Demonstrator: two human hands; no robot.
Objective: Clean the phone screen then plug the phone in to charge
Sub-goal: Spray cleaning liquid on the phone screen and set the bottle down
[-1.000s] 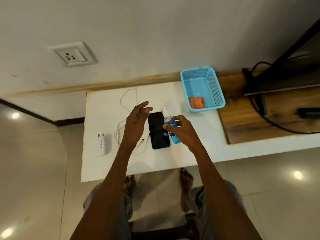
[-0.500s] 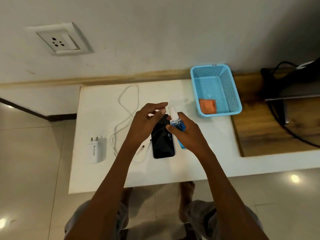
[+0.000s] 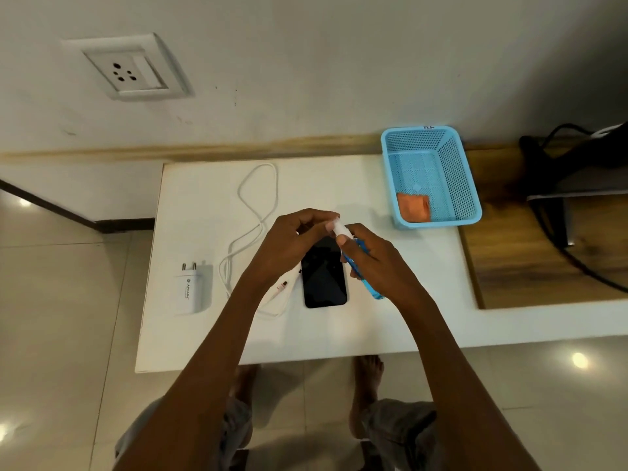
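A black phone (image 3: 324,278) lies face up on the white table (image 3: 390,300). Above it my right hand (image 3: 377,263) grips a small spray bottle of blue liquid (image 3: 356,263), tilted, with its bottom end sticking out below the hand. My left hand (image 3: 292,243) pinches the bottle's clear white cap (image 3: 336,227) at the top. A white charging cable (image 3: 255,212) loops left of the phone, its plug end (image 3: 282,286) beside the phone. A white charger adapter (image 3: 192,288) lies further left. An orange cloth (image 3: 413,207) sits in a blue basket (image 3: 458,171).
A white wall socket (image 3: 131,71) is on the wall at upper left. A wooden surface (image 3: 530,263) with black cables (image 3: 557,232) adjoins the table on the right. My bare feet show on the tiled floor (image 3: 57,317) below the table edge.
My left hand moved from open in the air to the top of the bottle and closed its fingertips on the cap. The right hand kept hold of the bottle.
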